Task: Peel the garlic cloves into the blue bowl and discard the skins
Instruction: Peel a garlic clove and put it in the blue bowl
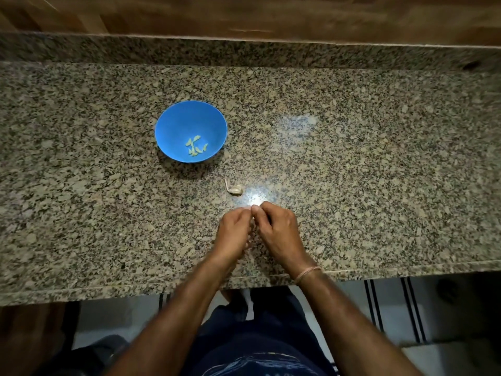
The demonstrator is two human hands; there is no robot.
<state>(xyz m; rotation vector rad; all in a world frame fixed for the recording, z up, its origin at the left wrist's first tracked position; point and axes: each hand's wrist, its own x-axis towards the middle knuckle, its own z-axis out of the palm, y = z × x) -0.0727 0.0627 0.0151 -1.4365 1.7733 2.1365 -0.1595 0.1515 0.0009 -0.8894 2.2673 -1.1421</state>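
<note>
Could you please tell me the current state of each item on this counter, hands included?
blue bowl: upright on the granite counter.
peeled garlic cloves: loose in the bowl's bottom.
garlic remnant: unpeeled, stem attached, lying apart from the bowl.
left hand: fingertips pinching a pale piece, mostly hidden.
right hand: pinching the same piece.

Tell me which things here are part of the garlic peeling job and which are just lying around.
Part of the job: blue bowl, peeled cloves in it, garlic piece with stem on the counter, left hand and right hand, fingertips together on something hidden.
Just there: granite counter, striped floor below, wrist thread.
</note>
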